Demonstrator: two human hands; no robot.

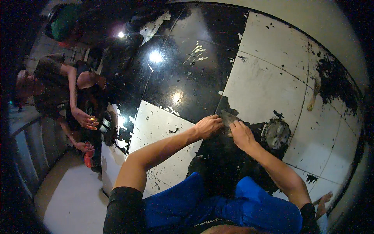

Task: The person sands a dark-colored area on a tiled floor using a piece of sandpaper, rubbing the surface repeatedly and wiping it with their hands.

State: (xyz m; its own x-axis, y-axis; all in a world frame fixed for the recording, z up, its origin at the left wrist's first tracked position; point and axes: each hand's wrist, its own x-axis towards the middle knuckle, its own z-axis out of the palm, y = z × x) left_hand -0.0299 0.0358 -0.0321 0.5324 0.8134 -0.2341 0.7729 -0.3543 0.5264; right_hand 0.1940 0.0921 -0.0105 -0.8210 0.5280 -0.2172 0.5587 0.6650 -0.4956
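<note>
My left hand [209, 126] and my right hand [241, 134] are both closed on a thin, flat, dark-grey plate [226, 117], low over or against the black, patchy surface between white tiles [265, 58]. Their fingers meet around the plate's edges, and some fingertips are hidden. Just right of my right hand lies a round, grimy metal fitting [276, 134] ringed by dark, flaking coating. My forearms reach up from the lower edge over my blue shorts.
At left a co-worker [50, 85] sits holding a small yellow thing [93, 119] and a red object [89, 156]. Another person [66, 27] is behind. A tan elongated thing [312, 101] lies at right. Someone's hand [326, 198] shows at lower right, beside my arm.
</note>
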